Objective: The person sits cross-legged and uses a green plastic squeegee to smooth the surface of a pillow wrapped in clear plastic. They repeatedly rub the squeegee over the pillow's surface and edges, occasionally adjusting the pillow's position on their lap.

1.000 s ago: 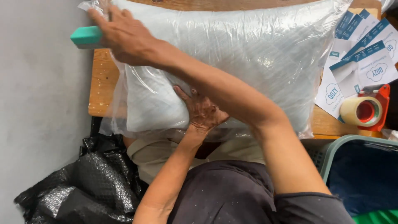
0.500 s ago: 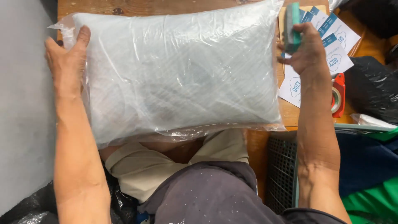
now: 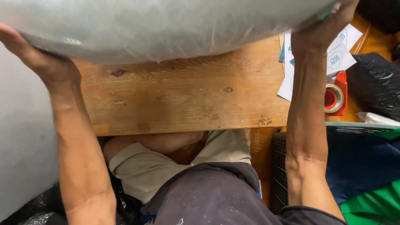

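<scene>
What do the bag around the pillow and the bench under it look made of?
Pillow bag: thin clear plastic film, seemingly, glossy and finely wrinkled with bright glints. Bench top: bare wooden plank, matt, with visible grain, knots and dark marks; no sign of varnish.

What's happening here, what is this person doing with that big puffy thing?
A person is holding a plastic-wrapped pillow up off a wooden table, one hand at each end. The left hand grips the left end and the right hand grips the right end, with something small and green tucked in its fingers. On the table to the right lie some printed paper labels and a red tape dispenser. Black plastic bags and a basket of blue and green cloth sit alongside.
</scene>
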